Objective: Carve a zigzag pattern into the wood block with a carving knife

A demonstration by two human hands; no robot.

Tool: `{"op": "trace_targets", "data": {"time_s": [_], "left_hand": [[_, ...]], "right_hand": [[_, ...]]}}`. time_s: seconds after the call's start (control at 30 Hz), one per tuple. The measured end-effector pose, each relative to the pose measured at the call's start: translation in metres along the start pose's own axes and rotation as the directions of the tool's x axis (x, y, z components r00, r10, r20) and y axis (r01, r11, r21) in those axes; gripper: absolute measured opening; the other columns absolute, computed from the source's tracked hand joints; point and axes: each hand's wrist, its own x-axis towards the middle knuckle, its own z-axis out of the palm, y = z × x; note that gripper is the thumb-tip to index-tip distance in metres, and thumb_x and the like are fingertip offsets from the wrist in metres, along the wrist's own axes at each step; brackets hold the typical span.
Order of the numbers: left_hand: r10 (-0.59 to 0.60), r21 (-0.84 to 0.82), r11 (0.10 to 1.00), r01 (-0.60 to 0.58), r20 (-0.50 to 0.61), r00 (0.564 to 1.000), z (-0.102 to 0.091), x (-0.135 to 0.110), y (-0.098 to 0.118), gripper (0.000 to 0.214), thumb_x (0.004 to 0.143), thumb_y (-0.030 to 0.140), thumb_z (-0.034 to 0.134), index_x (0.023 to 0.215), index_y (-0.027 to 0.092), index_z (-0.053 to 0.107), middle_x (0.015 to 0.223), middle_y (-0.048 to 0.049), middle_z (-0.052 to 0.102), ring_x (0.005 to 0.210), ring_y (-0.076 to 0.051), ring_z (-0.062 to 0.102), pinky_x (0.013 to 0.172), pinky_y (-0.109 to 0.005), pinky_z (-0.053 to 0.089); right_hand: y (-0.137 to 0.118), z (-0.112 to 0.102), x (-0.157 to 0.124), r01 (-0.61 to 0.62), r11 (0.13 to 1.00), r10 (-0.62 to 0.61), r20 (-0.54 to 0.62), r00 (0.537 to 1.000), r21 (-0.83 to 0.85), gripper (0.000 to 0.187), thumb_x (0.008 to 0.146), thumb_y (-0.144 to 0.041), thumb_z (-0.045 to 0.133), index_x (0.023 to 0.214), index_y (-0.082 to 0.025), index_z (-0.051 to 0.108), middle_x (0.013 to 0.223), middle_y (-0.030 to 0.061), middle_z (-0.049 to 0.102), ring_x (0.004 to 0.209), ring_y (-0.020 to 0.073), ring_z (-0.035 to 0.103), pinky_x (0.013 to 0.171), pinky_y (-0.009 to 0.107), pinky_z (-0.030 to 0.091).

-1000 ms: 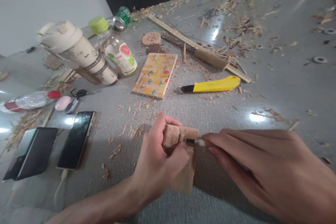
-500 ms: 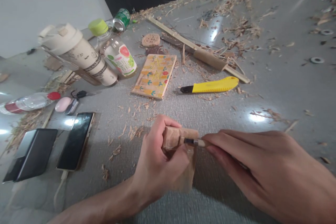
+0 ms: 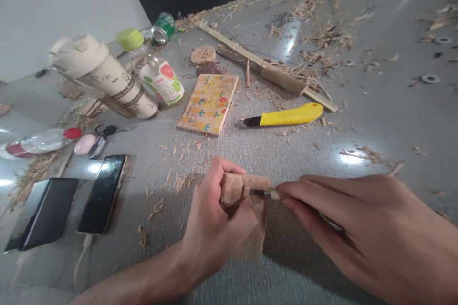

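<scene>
A pale brown wood block [image 3: 232, 189] with cut facets is gripped by my left hand [image 3: 218, 219], whose thumb presses along its near side. My right hand [image 3: 358, 224] is closed around the light handle of a small carving knife [image 3: 263, 193]. The knife's dark metal blade lies across the block's upper face, close to my left thumb; its tip meets a notch in the wood. My right palm hides most of the handle. Beyond both hands lies a yellow utility knife [image 3: 291, 115], untouched.
A painted wooden board [image 3: 209, 104], a juice bottle [image 3: 162, 76], a cream tumbler [image 3: 110, 74] and a green can [image 3: 163, 27] stand or lie farther back. To the left are a phone [image 3: 103, 195] with a cable and a dark folded case [image 3: 50, 214]. Wood shavings [image 3: 329, 38] litter the table.
The view has shifted very slightly. Both hands, the block and the carving knife stay in nearly the same position.
</scene>
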Motion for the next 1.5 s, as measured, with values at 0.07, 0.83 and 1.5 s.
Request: {"op": "trace_targets", "data": {"time_s": [0.07, 0.83, 1.5], "left_hand": [[0.004, 0.005, 1.0, -0.004, 0.0, 1.0, 0.0, 0.0, 0.0, 0.024, 0.079, 0.02, 0.072, 0.096, 0.026, 0.056, 0.067, 0.0091, 0.051, 0.053, -0.01, 0.042, 0.046, -0.019, 0.037], [0.193, 0.223, 0.961, -0.161, -0.133, 0.972, 0.007, -0.011, -0.004, 0.022, 0.087, 0.016, 0.067, 0.104, 0.027, 0.058, 0.06, 0.013, 0.058, 0.042, -0.009, 0.055, 0.042, -0.016, 0.045], [0.33, 0.124, 0.932, -0.341, 0.104, 0.938, -0.007, -0.014, -0.018, 0.04, 0.09, 0.006, 0.067, 0.119, 0.029, 0.054, 0.065, 0.0132, 0.058, 0.042, -0.008, 0.053, 0.042, -0.015, 0.039]], "right_hand": [[-0.001, 0.0, 0.0, -0.008, 1.0, 0.008, -0.007, 1.0, 0.007, 0.031, 0.118, -0.019, 0.048, 0.105, -0.02, 0.077, 0.073, -0.0002, 0.075, 0.049, 0.0154, 0.065, 0.045, 0.035, 0.042], [-0.014, 0.015, -0.032, 0.042, 0.965, -0.044, -0.005, 0.999, -0.259, 0.026, 0.098, -0.009, 0.058, 0.115, -0.02, 0.073, 0.112, 0.0104, 0.086, 0.058, 0.0186, 0.061, 0.051, 0.043, 0.039], [-0.009, 0.004, -0.016, 0.172, 0.977, -0.193, -0.177, 0.965, -0.128, 0.022, 0.102, -0.001, 0.06, 0.113, -0.018, 0.069, 0.092, 0.0035, 0.08, 0.061, 0.0181, 0.055, 0.059, 0.042, 0.041]]}}
